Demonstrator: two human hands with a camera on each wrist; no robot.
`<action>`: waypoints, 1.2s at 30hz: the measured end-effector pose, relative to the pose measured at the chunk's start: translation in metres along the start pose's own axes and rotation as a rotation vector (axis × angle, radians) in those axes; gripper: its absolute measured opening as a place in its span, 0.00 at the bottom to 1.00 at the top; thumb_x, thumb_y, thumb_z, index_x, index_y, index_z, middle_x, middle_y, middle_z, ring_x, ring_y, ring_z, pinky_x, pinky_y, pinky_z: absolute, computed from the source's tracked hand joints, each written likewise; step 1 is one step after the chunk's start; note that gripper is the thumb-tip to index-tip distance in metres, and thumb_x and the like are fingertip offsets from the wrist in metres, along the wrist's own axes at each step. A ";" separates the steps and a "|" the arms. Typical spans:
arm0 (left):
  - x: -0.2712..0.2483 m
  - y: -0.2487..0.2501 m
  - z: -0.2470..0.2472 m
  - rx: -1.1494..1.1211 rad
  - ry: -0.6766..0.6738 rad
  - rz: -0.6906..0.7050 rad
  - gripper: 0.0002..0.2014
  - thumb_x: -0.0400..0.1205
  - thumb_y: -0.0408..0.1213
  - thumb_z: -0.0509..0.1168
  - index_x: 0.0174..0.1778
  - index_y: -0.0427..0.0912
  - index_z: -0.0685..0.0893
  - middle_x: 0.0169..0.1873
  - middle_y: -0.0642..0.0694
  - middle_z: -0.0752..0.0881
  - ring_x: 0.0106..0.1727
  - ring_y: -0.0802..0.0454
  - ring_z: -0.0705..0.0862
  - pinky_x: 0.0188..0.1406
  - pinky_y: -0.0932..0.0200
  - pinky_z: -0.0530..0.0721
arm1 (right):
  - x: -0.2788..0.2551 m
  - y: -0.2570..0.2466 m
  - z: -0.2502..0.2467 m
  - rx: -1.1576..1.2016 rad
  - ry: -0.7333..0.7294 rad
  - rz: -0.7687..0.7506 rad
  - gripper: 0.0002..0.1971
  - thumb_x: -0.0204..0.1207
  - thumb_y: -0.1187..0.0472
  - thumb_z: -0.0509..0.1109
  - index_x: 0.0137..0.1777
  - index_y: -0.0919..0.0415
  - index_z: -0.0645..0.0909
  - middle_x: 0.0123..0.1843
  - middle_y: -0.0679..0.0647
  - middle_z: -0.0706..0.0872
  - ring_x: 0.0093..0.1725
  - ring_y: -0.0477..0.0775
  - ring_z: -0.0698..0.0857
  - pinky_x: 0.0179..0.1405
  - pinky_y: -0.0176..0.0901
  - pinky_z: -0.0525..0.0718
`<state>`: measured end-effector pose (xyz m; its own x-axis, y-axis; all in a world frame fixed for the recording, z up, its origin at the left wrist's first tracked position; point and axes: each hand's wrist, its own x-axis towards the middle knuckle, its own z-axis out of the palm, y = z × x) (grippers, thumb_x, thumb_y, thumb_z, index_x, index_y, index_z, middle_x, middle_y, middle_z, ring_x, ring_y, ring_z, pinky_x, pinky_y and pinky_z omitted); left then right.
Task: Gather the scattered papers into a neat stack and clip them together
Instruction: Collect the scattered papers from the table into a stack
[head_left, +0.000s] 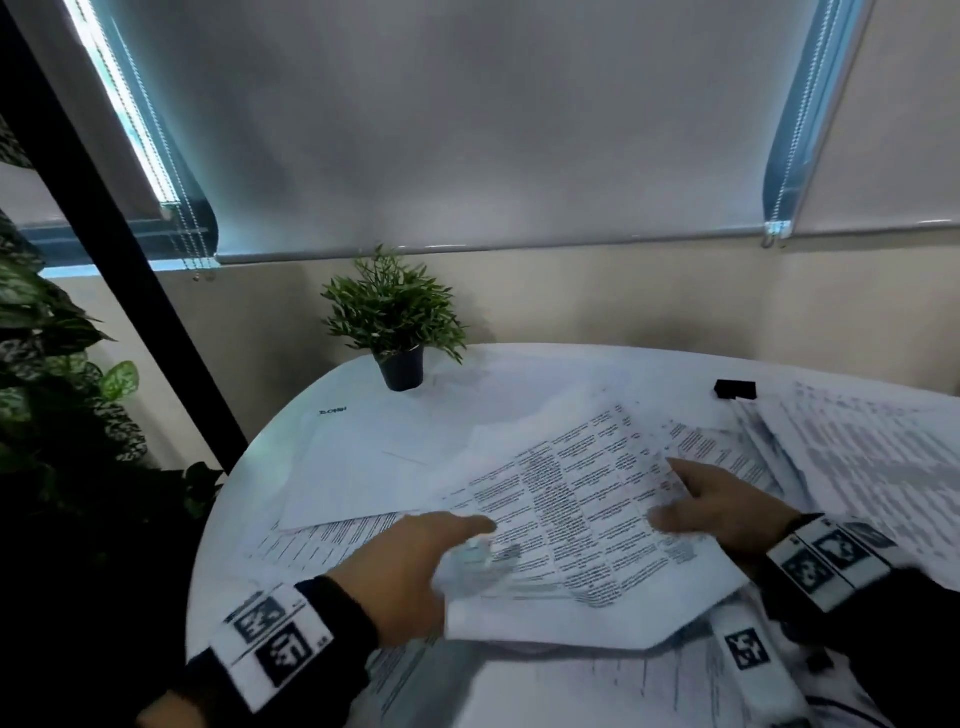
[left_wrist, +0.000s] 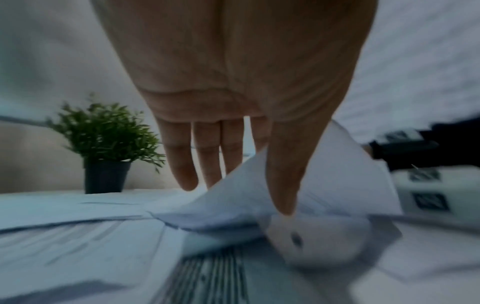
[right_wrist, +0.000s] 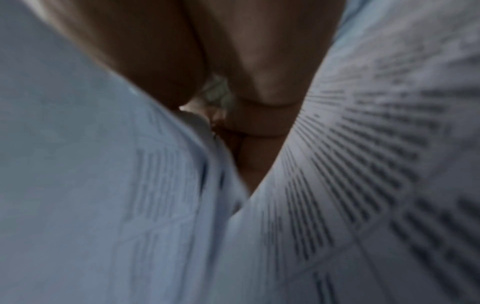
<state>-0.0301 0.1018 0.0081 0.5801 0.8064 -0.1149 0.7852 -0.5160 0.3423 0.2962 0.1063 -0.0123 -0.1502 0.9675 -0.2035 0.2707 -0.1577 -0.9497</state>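
In the lower middle of the head view, both hands hold a bundle of printed papers (head_left: 566, 514) raised a little above the round white surface (head_left: 234, 519). The left hand (head_left: 400, 566) grips the bundle's left edge, thumb on top and the other fingers hidden beneath; in the left wrist view the thumb (left_wrist: 283, 185) presses onto the sheets while the fingers (left_wrist: 182, 160) point down behind them. The right hand (head_left: 722, 504) pinches the bundle's right side, thumb over the top sheet (the right wrist view is too blurred to add more). More sheets (head_left: 857, 457) lie scattered at the right of the frame and beneath the bundle. A black clip (head_left: 735, 389) sits on the surface at the upper right, apart from the hands. A small potted plant (head_left: 397, 322) stands at the far edge.
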 end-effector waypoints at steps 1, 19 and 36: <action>-0.001 -0.004 -0.010 -0.029 0.015 -0.021 0.36 0.75 0.38 0.67 0.78 0.62 0.63 0.76 0.61 0.68 0.77 0.62 0.66 0.74 0.70 0.61 | -0.005 -0.004 -0.001 -0.001 -0.003 -0.060 0.33 0.54 0.61 0.84 0.61 0.68 0.81 0.57 0.62 0.89 0.57 0.64 0.87 0.60 0.62 0.83; 0.021 0.040 -0.090 -0.682 0.647 0.029 0.13 0.67 0.37 0.80 0.44 0.43 0.87 0.39 0.47 0.91 0.41 0.50 0.89 0.42 0.53 0.87 | -0.062 -0.124 0.004 -0.025 0.256 -0.579 0.40 0.49 0.32 0.80 0.63 0.24 0.68 0.49 0.46 0.89 0.47 0.46 0.90 0.44 0.41 0.87; 0.017 0.030 0.007 -1.029 0.628 -0.033 0.14 0.77 0.34 0.71 0.58 0.51 0.83 0.48 0.64 0.90 0.51 0.64 0.87 0.39 0.74 0.84 | -0.063 -0.020 0.043 0.271 0.127 -0.248 0.41 0.63 0.70 0.78 0.71 0.46 0.63 0.63 0.51 0.85 0.62 0.51 0.85 0.55 0.46 0.86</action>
<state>0.0050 0.0975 0.0097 0.1324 0.9622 0.2381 0.0911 -0.2510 0.9637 0.2592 0.0404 0.0092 -0.0557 0.9969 0.0553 -0.0223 0.0542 -0.9983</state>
